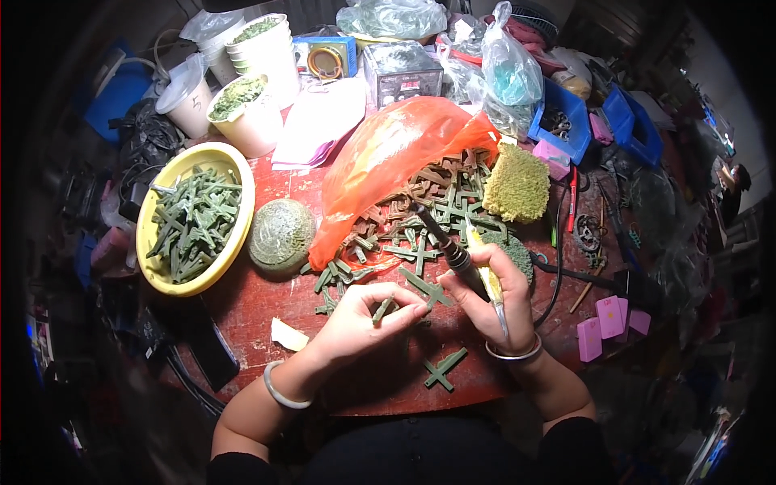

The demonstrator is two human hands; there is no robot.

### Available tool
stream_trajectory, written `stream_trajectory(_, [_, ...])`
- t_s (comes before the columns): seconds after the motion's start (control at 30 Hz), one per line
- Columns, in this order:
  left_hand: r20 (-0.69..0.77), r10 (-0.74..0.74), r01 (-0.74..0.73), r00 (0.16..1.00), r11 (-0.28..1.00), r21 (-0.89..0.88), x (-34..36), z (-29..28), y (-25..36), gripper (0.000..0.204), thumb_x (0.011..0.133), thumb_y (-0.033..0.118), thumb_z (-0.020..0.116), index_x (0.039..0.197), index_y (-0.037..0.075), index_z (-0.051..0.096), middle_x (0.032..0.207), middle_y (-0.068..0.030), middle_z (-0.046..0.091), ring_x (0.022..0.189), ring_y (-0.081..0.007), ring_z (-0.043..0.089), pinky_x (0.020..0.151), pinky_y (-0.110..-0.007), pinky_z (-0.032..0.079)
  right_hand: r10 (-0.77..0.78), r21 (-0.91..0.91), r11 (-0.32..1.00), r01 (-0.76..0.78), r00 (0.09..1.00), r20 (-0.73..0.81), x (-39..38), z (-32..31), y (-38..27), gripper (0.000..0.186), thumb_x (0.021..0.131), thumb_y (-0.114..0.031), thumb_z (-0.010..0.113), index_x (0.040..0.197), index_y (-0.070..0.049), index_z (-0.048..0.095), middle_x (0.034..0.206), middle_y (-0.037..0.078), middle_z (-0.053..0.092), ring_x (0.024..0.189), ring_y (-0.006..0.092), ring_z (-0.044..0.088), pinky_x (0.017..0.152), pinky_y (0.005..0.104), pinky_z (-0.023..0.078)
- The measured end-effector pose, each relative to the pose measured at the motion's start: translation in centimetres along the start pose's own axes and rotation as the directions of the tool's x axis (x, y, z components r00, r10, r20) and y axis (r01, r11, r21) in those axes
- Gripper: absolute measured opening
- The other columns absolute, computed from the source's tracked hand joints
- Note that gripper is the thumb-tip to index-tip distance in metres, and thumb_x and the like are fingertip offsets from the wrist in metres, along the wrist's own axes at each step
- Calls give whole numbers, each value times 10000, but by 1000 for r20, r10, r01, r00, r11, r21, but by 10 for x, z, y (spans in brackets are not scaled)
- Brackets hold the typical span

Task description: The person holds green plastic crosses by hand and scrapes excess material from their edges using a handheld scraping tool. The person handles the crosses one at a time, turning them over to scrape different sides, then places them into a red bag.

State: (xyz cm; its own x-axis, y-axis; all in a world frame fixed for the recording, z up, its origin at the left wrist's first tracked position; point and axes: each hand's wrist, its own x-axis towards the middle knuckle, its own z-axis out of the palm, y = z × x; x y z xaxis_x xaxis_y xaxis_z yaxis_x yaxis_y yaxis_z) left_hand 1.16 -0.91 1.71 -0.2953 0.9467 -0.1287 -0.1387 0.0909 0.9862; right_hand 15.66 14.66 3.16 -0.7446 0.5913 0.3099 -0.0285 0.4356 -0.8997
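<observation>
My left hand (364, 319) is closed on a small green piece (381, 309), its fingertips by a green cross (430, 287). My right hand (497, 303) grips a black pen-like tool (446, 245) together with a yellow-handled metal tool (477, 250). Green and brown cross pieces (428, 202) spill from a red plastic bag (372, 162) just beyond my hands. A loose green cross (444, 369) lies near the front edge of the red table (275, 360). A yellow sponge (517, 182) sits right of the pile, above a round green pad (512, 242).
A yellow basin (147, 242) of green pieces and a speckled round block (281, 234) are at left. Behind stand white tubs (246, 129), a control box (402, 73) and blue bins (634, 129). Pink blocks (610, 315), black cables (550, 267) and a phone (206, 343) edge the workspace.
</observation>
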Motion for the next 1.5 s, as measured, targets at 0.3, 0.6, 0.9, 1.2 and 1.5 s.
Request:
stream_trajectory(0.3, [-59, -244, 216, 968, 929, -299, 0, -6, 1, 135, 964, 203, 665, 1026, 83, 661, 711, 42, 593, 517, -10, 449, 449, -181, 325, 108, 142, 983, -119, 990, 88, 1, -2, 0, 183, 865, -13, 737, 987, -29, 601, 888, 38, 653, 824, 92, 606, 737, 258, 501])
stream_trajectory(0.6, [74, -248, 258, 966, 944, -206, -2, -7, 6, 139, 949, 197, 684, 1000, 68, 699, 809, 22, 673, 613, -11, 521, 523, -181, 381, 136, 148, 977, -154, 983, 125, -1, -2, 1, 158, 878, -23, 727, 984, -27, 610, 889, 39, 664, 819, 97, 619, 741, 259, 502])
stream_trajectory(0.9, [-114, -81, 41, 990, 946, -320, -2, -4, 0, 139, 957, 94, 652, 1053, -1, 682, 927, -66, 719, 841, -90, 670, 713, -220, 522, 146, 242, 962, -130, 988, -52, 3, -2, -4, 155, 913, 32, 665, 1020, 5, 555, 916, 63, 684, 832, 104, 675, 730, 234, 535])
stream_trajectory(1.2, [-163, 11, -45, 987, 977, -209, -1, -3, -1, 137, 955, 71, 647, 1060, -6, 689, 940, -62, 712, 827, -87, 661, 718, -217, 527, 149, 261, 954, -147, 989, 11, 3, -3, -4, 189, 887, 58, 677, 1022, 2, 556, 912, 52, 686, 809, 96, 650, 750, 229, 513])
stream_trajectory(1.5, [-273, 87, -87, 958, 996, 13, -5, 1, 10, 119, 939, 38, 653, 1041, 1, 702, 920, -51, 709, 786, -84, 670, 692, -222, 537, 8, 89, 996, 2, 993, -114, 2, -8, -12, 368, 884, 45, 678, 1217, 22, 524, 941, 84, 700, 841, 95, 643, 730, 236, 513])
